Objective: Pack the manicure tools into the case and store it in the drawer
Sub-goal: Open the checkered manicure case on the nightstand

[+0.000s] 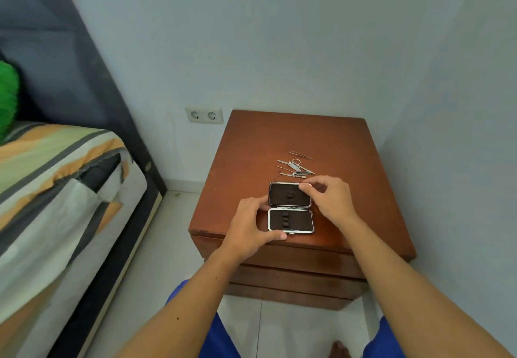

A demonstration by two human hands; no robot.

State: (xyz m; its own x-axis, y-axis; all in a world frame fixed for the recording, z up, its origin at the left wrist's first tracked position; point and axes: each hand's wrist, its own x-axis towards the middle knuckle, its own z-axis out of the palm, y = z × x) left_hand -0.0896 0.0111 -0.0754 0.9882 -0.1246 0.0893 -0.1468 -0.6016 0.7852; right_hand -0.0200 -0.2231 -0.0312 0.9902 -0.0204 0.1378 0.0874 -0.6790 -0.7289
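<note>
Am seeing case (pixel 291 208) lying open flat near front edge of brown nightstand (pixel 251 145), both dark-lined halves empty. My left hand (pixel 251 227) is cupping case's left side, thumb at near corner. Right hand (pixel 328 198) is pinching far half's right rim. Manicure tools (pixel 296 166) are lying loose just behind case, tweezers (pixel 301 155) farthest back.

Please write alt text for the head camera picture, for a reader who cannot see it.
Two hands hold an open, empty manicure case flat on a brown nightstand: the left hand at its left edge, the right hand at its far right corner. Loose metal tools lie just beyond the case. A bed stands to the left.
</note>
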